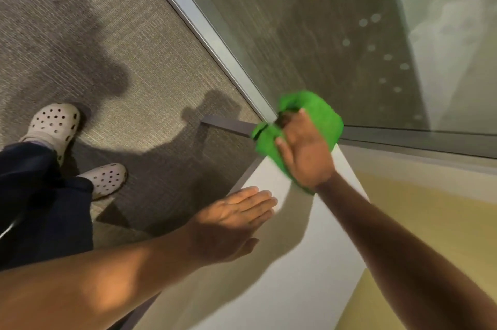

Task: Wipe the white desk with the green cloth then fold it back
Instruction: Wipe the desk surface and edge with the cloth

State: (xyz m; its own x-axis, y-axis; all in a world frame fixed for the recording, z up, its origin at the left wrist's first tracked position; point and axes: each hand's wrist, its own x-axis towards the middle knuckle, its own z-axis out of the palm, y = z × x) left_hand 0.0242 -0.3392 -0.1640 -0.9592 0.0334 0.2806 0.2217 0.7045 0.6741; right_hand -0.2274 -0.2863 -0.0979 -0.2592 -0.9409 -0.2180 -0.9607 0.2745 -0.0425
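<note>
The green cloth (320, 117) lies bunched at the far corner of the white desk (282, 270). My right hand (305, 152) presses down on it, fingers curled into the fabric, and part of the cloth hangs past the desk's corner. My left hand (236, 218) rests flat on the desk near its left edge, fingers straight and together, holding nothing. Both forearms reach in from the bottom of the view.
A glass wall with a metal frame (204, 23) runs along the desk's far side. Grey carpet (121, 42) lies to the left, where my feet in pale clogs (53, 122) stand. A yellowish band of light (435, 224) covers the desk's right part.
</note>
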